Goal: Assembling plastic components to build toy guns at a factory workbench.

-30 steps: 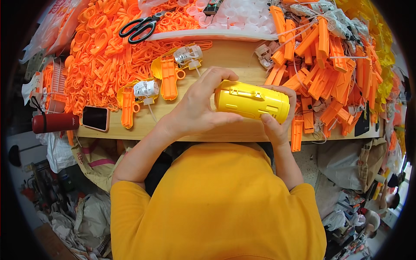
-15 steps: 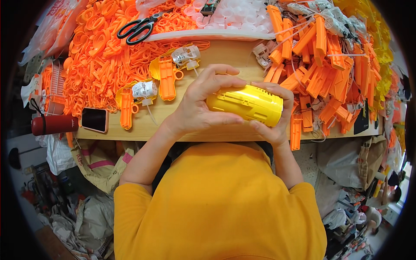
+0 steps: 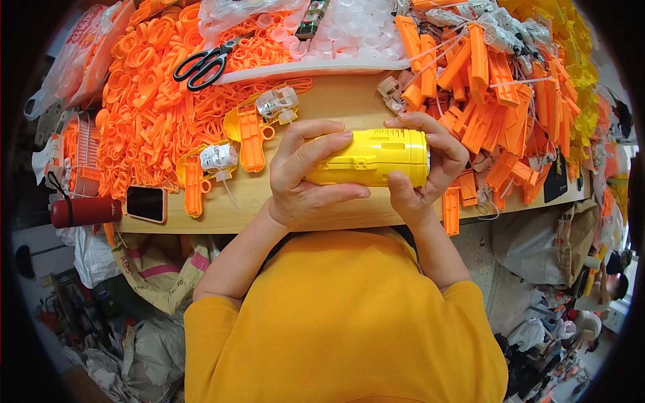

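Head view. Wooden bench (image 3: 349,101), pale grain, front edge bowed by the lens. Left end: heap of orange plastic pieces (image 3: 138,124), black-handled scissors (image 3: 205,66) on top; red bottle (image 3: 87,211) and phone (image 3: 146,203) lying side by side near the front edge. Back: translucent caps (image 3: 349,33). Right: pile of orange housings (image 3: 497,101) with wires; yellow parts (image 3: 581,60) beyond. Two orange-and-yellow assemblies (image 3: 252,138) lie left of centre. Below bench level, sacks to either side; cluttered floor.

Yellow cylinder (image 3: 373,158) is over the front part of the bench, midway along, on its side. Long axis left to right, close to parallel with the front edge, right end slightly farther from the wearer. Pale rim at the right end; small raised catch on the near side. Left hand (image 3: 299,174) curled round the left end, right hand (image 3: 430,164) gripping the right end, thumb on the near side.

Writing: dark print and a pink band on the left sack (image 3: 158,272); small pale mark on the bottle, too small to read.
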Action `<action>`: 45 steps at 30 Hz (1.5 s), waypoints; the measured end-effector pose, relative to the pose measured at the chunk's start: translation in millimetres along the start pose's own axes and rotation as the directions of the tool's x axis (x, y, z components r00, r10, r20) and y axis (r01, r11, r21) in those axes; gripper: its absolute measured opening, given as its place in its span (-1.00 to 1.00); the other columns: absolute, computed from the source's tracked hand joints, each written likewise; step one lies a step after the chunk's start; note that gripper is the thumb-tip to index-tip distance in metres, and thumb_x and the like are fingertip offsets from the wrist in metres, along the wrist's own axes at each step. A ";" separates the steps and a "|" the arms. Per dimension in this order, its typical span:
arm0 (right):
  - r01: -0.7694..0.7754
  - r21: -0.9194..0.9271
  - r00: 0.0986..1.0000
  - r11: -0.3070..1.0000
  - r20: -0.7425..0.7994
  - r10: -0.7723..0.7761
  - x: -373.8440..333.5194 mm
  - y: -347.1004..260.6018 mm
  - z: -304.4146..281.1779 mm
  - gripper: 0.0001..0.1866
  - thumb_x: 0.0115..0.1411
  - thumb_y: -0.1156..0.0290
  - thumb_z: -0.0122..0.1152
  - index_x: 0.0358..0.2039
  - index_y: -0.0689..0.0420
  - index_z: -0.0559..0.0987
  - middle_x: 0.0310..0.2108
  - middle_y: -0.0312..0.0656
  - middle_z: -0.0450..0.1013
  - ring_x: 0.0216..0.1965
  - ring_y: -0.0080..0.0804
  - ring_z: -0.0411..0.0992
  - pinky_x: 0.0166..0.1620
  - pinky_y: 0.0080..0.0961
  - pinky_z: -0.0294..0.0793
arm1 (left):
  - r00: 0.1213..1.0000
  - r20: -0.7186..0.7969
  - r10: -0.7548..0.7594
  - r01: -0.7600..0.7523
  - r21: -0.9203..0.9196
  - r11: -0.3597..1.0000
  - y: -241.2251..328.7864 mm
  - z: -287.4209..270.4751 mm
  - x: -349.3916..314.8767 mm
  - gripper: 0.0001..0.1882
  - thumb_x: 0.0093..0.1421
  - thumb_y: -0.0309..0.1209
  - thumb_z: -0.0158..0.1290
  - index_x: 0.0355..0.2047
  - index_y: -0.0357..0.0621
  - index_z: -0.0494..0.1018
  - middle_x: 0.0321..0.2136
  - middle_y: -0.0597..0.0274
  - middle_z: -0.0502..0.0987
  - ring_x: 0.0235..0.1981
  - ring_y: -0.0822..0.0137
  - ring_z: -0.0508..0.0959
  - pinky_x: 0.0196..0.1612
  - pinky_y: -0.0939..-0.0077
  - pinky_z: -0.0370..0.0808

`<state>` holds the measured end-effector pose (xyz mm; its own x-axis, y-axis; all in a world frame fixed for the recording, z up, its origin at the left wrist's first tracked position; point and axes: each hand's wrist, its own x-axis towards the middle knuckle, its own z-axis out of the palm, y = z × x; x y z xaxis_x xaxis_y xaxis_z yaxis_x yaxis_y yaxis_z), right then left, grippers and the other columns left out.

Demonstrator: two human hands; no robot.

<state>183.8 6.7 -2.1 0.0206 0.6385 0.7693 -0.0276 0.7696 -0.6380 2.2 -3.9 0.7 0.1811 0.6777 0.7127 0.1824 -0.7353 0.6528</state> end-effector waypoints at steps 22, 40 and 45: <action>-0.011 -0.035 1.000 0.999 -0.014 0.011 -1.0 -3.1 0.0 -0.54 0.09 0.33 0.28 -0.17 0.11 0.18 -0.09 0.10 0.33 -0.14 -0.24 0.43 -0.05 -0.35 0.44 | 0.999 0.015 -0.039 0.039 -0.052 0.998 -4.7 3.2 -1.3 -0.28 -0.22 -0.24 0.43 -0.02 -0.18 0.44 -0.06 0.02 0.42 -0.06 0.20 0.46 -0.02 0.40 0.45; -0.045 -0.146 0.996 0.988 -0.089 0.032 2.8 -14.1 30.3 -0.29 -0.03 0.58 0.39 0.00 0.11 0.09 -0.08 0.15 0.33 -0.18 -0.37 0.41 -0.16 -0.54 0.49 | 0.914 0.079 -0.398 0.356 -0.629 0.691 -21.5 -2.3 2.8 -0.73 0.02 -0.51 0.25 -0.21 -0.17 0.59 -0.08 0.10 0.42 -0.04 0.28 0.43 0.03 0.44 0.42; -0.033 -0.257 0.999 0.966 0.007 0.036 11.3 -22.3 37.6 -0.13 -0.08 0.53 0.47 0.09 0.13 0.02 -0.07 0.15 0.33 -0.16 -0.32 0.43 -0.17 -0.52 0.48 | 0.913 0.163 -0.375 0.329 -0.836 0.438 -38.4 -7.0 -3.5 -0.74 0.08 -0.37 0.23 -0.19 -0.08 0.58 -0.06 0.04 0.41 0.02 0.15 0.41 0.11 0.31 0.37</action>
<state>147.1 -3.5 22.1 0.0123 0.6654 0.7463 0.2300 0.7245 -0.6498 -12.2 21.8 -25.2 0.2543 0.8961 0.3639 -0.6688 -0.1088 0.7354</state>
